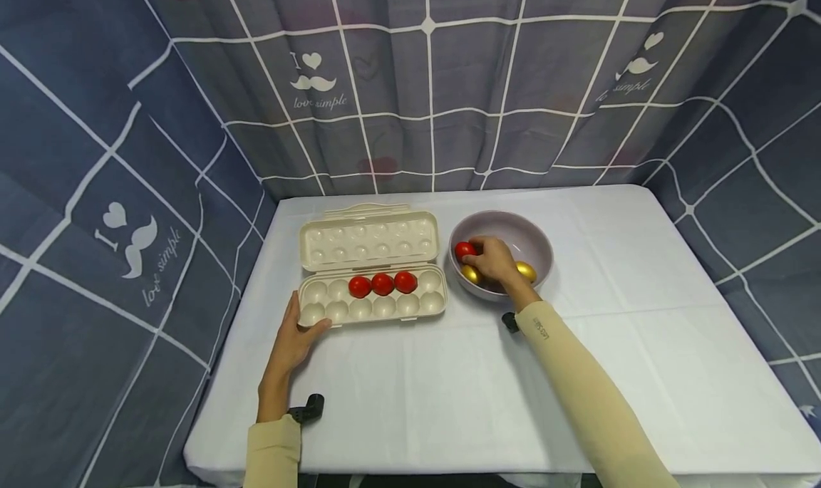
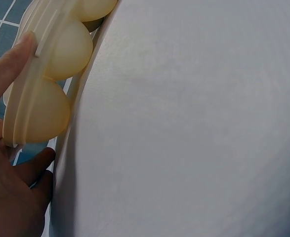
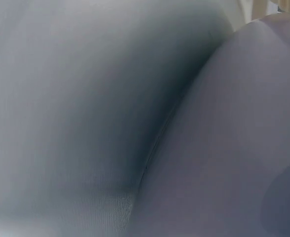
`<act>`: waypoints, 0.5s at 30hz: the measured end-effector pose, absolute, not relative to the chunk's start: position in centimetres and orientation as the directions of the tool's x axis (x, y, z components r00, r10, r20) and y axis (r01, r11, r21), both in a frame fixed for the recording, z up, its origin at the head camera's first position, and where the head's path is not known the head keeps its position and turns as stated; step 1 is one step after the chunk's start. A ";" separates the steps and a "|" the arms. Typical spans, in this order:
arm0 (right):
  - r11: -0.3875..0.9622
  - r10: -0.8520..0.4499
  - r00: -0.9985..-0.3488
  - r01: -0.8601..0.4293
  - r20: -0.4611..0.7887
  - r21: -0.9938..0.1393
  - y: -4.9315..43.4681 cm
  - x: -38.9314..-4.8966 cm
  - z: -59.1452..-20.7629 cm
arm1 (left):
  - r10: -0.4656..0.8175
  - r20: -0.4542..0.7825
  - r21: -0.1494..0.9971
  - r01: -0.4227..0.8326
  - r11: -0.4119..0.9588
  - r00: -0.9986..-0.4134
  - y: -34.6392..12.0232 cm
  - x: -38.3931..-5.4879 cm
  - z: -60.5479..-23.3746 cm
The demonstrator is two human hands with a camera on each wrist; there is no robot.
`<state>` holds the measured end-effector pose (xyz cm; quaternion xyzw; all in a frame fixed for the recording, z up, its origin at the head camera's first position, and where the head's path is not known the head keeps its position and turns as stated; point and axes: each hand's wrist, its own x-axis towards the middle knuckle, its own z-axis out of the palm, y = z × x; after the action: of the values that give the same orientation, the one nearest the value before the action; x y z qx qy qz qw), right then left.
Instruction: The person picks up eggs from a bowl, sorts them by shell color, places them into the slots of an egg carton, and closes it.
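A cream egg carton lies with its lid folded back, and three red eggs sit side by side in its rear row. My left hand holds the carton's front left corner, thumb along the front and fingers at the left end. In the left wrist view the thumb presses the rim, beside rounded egg cups. Inside the purple-grey bowl, my right hand pinches a red egg. Golden eggs lie under and beside that hand.
Both carton and bowl stand on a table with a white cloth. Dark checked curtains surround the table at the back and sides. The bowl's outer wall fills much of the right wrist view.
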<state>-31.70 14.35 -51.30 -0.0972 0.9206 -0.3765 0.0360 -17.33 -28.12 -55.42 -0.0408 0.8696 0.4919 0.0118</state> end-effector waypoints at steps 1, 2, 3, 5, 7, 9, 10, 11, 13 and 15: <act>0.696 -0.207 -0.978 -0.157 0.014 -0.701 14.4 -31.7 -51.3 | -0.061 -0.061 0.855 -0.084 0.511 -0.996 -28.1 -17.3 -55.4; 0.693 -0.203 -0.979 -0.157 0.019 -0.704 14.4 -31.7 -51.3 | -0.062 -0.060 0.857 -0.083 0.508 -0.996 -28.1 -17.3 -55.5; 0.690 -0.197 -0.980 -0.157 0.025 -0.707 14.4 -31.6 -51.3 | -0.063 -0.061 0.860 -0.084 0.504 -0.996 -28.1 -17.3 -55.5; 0.679 -0.182 -0.982 -0.162 0.049 -0.716 14.3 -31.6 -51.3 | -0.068 -0.054 0.859 -0.081 0.506 -0.996 -28.1 -17.3 -55.6; 0.660 -0.159 -0.984 -0.164 0.077 -0.733 14.3 -31.4 -51.3 | -0.070 -0.055 0.861 -0.083 0.503 -0.996 -28.1 -17.2 -55.6; 0.617 -0.121 -0.986 -0.162 0.111 -0.770 14.2 -31.3 -51.2 | -0.070 -0.053 0.859 -0.081 0.506 -0.996 -28.1 -17.3 -55.6; 0.590 -0.103 -0.986 -0.167 0.132 -0.790 14.2 -31.2 -51.2 | -0.070 -0.053 0.857 -0.081 0.509 -0.996 -28.1 -17.3 -55.6; 0.562 -0.083 -0.985 -0.171 0.151 -0.809 14.1 -31.1 -51.2 | -0.068 -0.055 0.857 -0.082 0.509 -0.996 -28.1 -17.3 -55.6; 0.502 -0.047 -0.981 -0.186 0.188 -0.845 14.1 -31.0 -51.1 | -0.068 -0.057 0.856 -0.084 0.509 -0.996 -28.2 -17.4 -55.6; 0.454 -0.023 -0.975 -0.206 0.219 -0.867 14.0 -30.9 -51.1 | -0.074 -0.063 0.856 -0.092 0.509 -0.995 -28.2 -17.4 -55.6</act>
<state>-30.94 14.01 -51.07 -0.0675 0.8481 -0.5181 -0.0880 -17.41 -28.19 -55.55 -0.0480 0.8687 0.4930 0.0091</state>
